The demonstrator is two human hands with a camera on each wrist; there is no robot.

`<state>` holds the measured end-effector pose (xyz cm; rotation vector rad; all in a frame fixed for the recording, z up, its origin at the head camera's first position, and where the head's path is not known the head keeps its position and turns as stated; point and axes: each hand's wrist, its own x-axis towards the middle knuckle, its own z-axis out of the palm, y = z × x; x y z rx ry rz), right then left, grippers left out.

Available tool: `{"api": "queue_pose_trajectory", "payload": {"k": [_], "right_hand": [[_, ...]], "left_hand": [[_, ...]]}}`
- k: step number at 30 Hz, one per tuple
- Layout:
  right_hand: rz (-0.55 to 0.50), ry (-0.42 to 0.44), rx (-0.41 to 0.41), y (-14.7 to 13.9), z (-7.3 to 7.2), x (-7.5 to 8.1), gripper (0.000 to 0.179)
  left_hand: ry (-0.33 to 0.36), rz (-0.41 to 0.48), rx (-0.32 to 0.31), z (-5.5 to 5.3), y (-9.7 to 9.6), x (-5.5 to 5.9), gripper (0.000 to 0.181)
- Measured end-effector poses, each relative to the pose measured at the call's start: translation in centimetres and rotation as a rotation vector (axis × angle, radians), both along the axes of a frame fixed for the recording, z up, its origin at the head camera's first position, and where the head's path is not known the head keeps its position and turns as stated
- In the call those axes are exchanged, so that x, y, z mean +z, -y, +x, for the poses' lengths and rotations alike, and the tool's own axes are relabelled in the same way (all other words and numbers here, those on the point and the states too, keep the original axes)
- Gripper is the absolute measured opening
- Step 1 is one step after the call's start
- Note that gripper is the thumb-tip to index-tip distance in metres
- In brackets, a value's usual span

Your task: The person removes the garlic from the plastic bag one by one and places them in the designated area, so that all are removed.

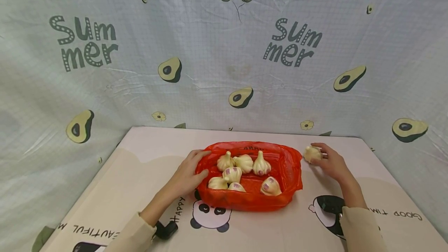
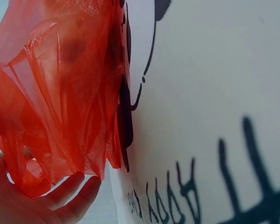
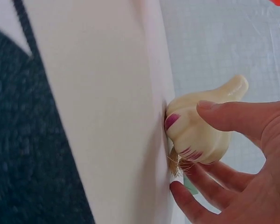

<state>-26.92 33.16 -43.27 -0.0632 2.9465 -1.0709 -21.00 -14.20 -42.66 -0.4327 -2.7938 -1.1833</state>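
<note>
1 garlic bulb (image 3: 196,135) is in your right grip (image 1: 329,162), to the right of the red bag (image 1: 248,200) and apart from it. Your right grip is closed on it: thumb (image 3: 228,115) across 1 side, fingers (image 3: 212,184) under the other. Orientation, right wrist view: long axis aslant, neck to the upper right and away from the surface (image 1: 280,230), root tuft (image 3: 175,164) at the opposite end, to the lower left. Contact between bulb and surface: cannot tell. Purple streaks show near the root end.

Your left grip (image 1: 187,173) holds the left end of the bag, thumb and 1 finger over the rim, other fingers against its outer wall.

Bag contents: 7 bulbs visible. Back row, 3: the left bulb (image 1: 225,161) and the right bulb (image 1: 261,165) have necks pointing up; the middle bulb (image 1: 244,163) leans, neck to the left. Front left cluster, 3: the leftmost bulb (image 1: 217,183) lies with its neck to the right. The front right bulb (image 1: 270,187) sits alone; you cannot read its neck direction clearly.
</note>
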Motion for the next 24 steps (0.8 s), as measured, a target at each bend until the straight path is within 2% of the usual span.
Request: {"api": "queue_pose_trajectory", "payload": {"k": [10, 18, 24], "right_hand": [[0.034, -0.071, 0.011, -0.3, 0.1, 0.9, 0.068], [0.054, -0.097, 0.003, -0.3, 0.7, 3.0, 0.068], [0.031, -0.137, 0.012, 0.4, 1.2, 4.7, 0.068]], "left_hand": [[0.000, 0.004, -0.001, 0.1, 0.0, 0.1, 0.056], [0.004, 0.003, 0.000, 0.1, 0.0, 0.3, 0.057], [0.006, 0.007, -0.002, 0.1, 0.0, 0.3, 0.057]]}}
